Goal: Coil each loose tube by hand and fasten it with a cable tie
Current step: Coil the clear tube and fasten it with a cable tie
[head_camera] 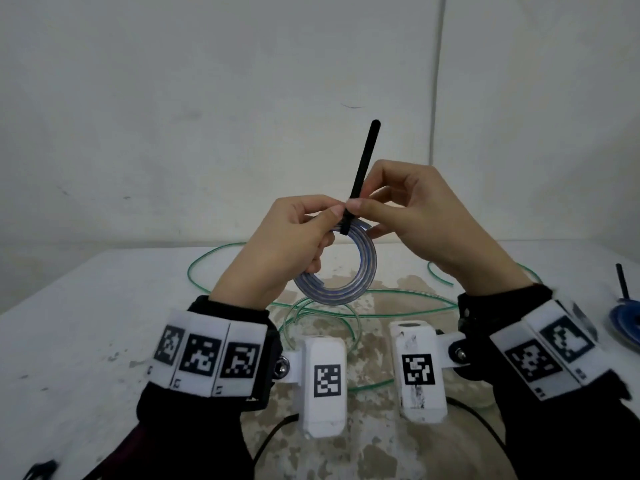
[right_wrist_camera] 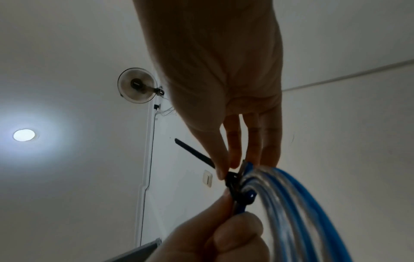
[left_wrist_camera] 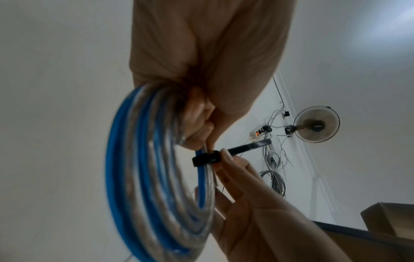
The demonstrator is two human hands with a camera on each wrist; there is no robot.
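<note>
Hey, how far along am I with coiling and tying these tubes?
Done: one blue coil with a tie on it lies at the table's right edge. In hand: the left hand grips the blue-striped clear coil while the right hand pinches the black cable tie, already looped round it with its tail sticking up. Left: the green tube lies loose on the table.

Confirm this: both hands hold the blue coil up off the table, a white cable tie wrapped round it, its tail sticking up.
Wrong on one point: the cable tie is black, not white, as the head view shows. The rest stands: left hand and right hand hold the blue coil above the table, tail up.
</note>
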